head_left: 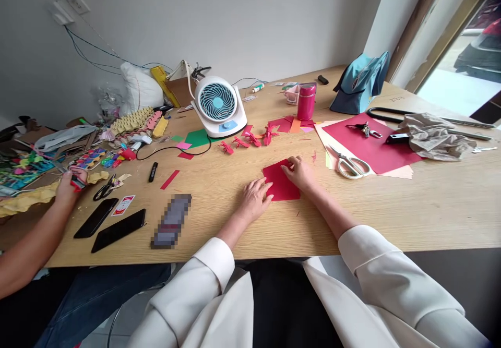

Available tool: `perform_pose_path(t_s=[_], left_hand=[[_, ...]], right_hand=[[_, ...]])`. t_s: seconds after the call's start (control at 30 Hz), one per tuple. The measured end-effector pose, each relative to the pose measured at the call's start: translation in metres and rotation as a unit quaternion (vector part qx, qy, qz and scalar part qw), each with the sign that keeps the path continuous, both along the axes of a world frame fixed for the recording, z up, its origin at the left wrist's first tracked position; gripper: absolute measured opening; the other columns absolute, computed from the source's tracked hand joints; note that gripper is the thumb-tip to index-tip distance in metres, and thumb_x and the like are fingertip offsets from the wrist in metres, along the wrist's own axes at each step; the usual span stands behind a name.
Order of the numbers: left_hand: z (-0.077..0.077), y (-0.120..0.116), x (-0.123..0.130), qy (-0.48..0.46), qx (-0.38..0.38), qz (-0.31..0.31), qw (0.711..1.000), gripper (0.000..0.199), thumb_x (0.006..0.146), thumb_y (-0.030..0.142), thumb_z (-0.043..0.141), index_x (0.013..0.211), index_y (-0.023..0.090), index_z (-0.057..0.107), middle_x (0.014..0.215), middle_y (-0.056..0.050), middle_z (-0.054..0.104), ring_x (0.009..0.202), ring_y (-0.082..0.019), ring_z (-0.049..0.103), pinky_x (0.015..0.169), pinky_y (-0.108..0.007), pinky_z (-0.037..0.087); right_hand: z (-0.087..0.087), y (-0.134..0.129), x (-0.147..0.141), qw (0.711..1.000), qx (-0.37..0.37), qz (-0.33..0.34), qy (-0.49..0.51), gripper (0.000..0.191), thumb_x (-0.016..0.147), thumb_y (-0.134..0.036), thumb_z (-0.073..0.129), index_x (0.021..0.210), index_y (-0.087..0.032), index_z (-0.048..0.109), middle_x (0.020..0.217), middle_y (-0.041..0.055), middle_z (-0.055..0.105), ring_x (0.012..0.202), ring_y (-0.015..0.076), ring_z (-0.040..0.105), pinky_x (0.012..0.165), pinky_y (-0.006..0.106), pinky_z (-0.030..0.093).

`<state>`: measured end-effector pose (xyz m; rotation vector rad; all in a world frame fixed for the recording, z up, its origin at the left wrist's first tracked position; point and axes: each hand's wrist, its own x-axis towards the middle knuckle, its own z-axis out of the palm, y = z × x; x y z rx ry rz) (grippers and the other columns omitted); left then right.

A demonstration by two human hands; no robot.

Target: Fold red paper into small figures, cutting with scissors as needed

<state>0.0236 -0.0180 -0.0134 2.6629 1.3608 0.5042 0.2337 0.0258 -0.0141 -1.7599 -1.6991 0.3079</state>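
A square sheet of red paper (282, 187) lies on the wooden table in front of me. My left hand (255, 198) rests on its left edge, palm down with the fingers stretched out. At the top right edge, the bent fingers and thumb of my right hand (298, 172) grip the paper. Beyond the sheet stands a row of small red folded paper figures (252, 139). White-handled scissors (350, 165) lie to the right, partly on a larger red sheet (399, 152).
A white fan (219, 105) and a pink flask (306, 103) stand at the back. A blue bag (358, 84) sits back right, near crumpled cloth (434, 135). Phones (118, 230) lie at left, where another person's hand (71, 185) holds a red-and-dark tool.
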Motion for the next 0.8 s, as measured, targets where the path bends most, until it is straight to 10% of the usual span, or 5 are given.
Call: perform_pose_path(t_s=[0.3,0.8], left_hand=[[-0.001,-0.002,0.002,0.014,0.007,0.006,1.000,0.042,0.093,0.033,0.053,0.134,0.023,0.057,0.144,-0.009,0.052,0.132,-0.026,0.044,0.107,-0.044,0.037],[-0.006,0.011,0.020,0.014,0.011,0.004,1.000,0.047,0.095,0.034,0.049,0.140,0.019,0.048,0.145,-0.011,0.049,0.134,-0.027,0.042,0.108,-0.043,0.036]], right_hand=[[-0.009,-0.001,0.001,0.979,0.187,0.075,0.022,0.016,0.086,-0.025,0.057,0.090,-0.019,0.072,0.092,0.0085,0.059,0.087,0.0222,0.056,0.079,0.035,0.047],[-0.016,-0.002,0.004,0.988,0.124,0.081,0.040,0.019,0.086,-0.030,0.056,0.089,-0.017,0.070,0.090,0.0091,0.070,0.081,0.0221,0.065,0.075,0.032,0.050]])
